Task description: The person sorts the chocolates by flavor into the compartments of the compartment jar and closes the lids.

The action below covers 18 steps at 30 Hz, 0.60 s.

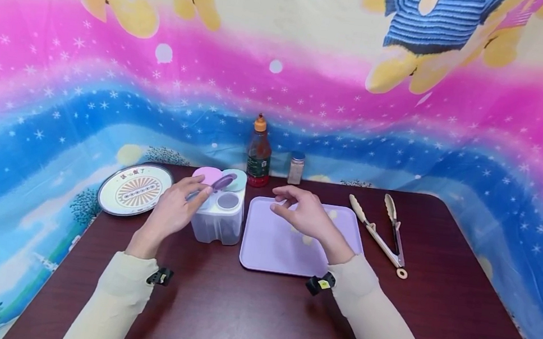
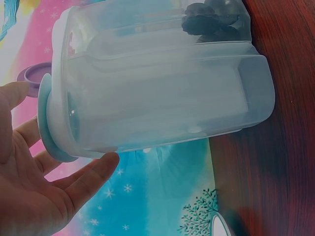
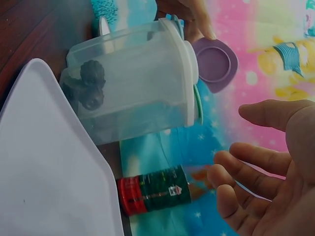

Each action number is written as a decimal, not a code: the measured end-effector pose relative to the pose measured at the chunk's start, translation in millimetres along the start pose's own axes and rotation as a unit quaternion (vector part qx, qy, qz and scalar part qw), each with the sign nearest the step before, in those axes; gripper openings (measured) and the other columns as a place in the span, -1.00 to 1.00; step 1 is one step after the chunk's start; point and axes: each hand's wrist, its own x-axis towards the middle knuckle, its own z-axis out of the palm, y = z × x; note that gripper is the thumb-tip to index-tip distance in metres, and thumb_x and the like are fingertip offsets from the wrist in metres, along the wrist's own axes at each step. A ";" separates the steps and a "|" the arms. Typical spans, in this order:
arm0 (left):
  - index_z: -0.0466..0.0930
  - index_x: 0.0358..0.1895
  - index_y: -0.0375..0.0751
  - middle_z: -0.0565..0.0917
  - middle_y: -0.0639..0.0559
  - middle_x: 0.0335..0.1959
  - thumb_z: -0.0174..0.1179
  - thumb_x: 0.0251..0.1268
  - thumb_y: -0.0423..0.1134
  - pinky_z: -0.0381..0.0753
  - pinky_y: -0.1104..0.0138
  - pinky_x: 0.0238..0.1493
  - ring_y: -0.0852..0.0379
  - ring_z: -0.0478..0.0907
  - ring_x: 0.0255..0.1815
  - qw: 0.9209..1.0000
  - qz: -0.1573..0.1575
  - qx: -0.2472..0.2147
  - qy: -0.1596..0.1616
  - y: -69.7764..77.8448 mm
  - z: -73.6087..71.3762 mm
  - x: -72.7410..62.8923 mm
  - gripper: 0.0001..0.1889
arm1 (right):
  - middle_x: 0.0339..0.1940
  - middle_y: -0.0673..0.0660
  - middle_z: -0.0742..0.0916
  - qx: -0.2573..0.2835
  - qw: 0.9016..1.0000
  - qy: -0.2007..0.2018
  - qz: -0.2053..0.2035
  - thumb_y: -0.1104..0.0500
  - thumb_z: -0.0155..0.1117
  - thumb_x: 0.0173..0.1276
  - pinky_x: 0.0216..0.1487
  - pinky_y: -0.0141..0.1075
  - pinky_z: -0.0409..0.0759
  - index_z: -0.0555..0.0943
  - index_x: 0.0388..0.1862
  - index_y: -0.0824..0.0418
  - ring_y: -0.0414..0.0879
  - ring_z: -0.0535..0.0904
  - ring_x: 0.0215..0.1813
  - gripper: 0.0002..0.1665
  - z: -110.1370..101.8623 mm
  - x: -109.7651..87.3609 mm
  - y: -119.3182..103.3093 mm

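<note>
A clear plastic storage box (image 1: 217, 226) with a white top and several coloured lids stands left of the middle. One small purple lid (image 1: 223, 182) is tilted up from its round opening (image 1: 228, 201). My left hand (image 1: 170, 212) reaches over the box, thumb at that lid's edge and the fingers stretched along the light blue lid (image 2: 45, 120). Dark bumpy berries (image 3: 92, 78) lie at the bottom inside the box. Above the lilac tray (image 1: 266, 251) hovers my right hand (image 1: 308, 214), fingers loosely bent and holding nothing.
Behind the box and tray stand a red sauce bottle (image 1: 258, 159) and a small shaker jar (image 1: 296, 169). To the left, a patterned plate (image 1: 113, 193) lies near the table edge. Spread tongs (image 1: 383, 250) lie right of the tray. A printed cloth (image 1: 270, 93) hangs behind the table.
</note>
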 end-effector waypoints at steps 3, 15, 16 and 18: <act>0.63 0.17 -0.27 0.44 -0.19 0.44 -0.09 0.56 0.14 0.27 -0.16 0.45 -0.26 0.34 0.47 1.000 0.002 -0.001 0.002 -0.1 0.3 -0.2 -0.44 | -0.03 0.08 0.78 -0.006 1.000 -0.004 -0.007 -0.03 0.38 0.32 -0.07 -0.20 0.64 0.64 0.20 0.08 -0.11 0.67 -0.07 -0.51 4.4 5.0 -3.8; 0.64 0.15 -0.27 0.46 -0.19 0.43 -0.08 0.56 0.12 0.30 -0.15 0.43 -0.26 0.36 0.45 1.000 0.006 0.001 0.006 0.5 -0.2 0.1 -0.45 | 0.01 0.04 0.78 -0.007 1.000 -0.010 -0.013 -0.04 0.36 0.34 -0.10 -0.25 0.64 0.61 0.24 0.04 -0.14 0.65 -0.06 -0.49 20.3 20.9 -19.5; 0.64 0.15 -0.27 0.46 -0.19 0.43 -0.08 0.56 0.12 0.30 -0.14 0.43 -0.26 0.36 0.45 1.000 0.006 0.001 0.006 0.7 -0.2 0.3 -0.45 | 0.01 0.05 0.78 -0.005 1.000 -0.011 -0.014 -0.03 0.36 0.35 -0.11 -0.26 0.64 0.61 0.24 0.05 -0.14 0.65 -0.06 -0.49 21.4 21.7 -20.7; 0.64 0.15 -0.27 0.46 -0.19 0.43 -0.08 0.56 0.12 0.30 -0.14 0.43 -0.26 0.36 0.45 1.000 0.008 0.002 0.005 0.8 -0.3 0.6 -0.46 | 0.01 0.04 0.78 -0.003 1.000 -0.011 -0.019 -0.03 0.36 0.35 -0.12 -0.26 0.64 0.61 0.25 0.07 -0.14 0.65 -0.06 -0.48 23.6 23.4 -23.0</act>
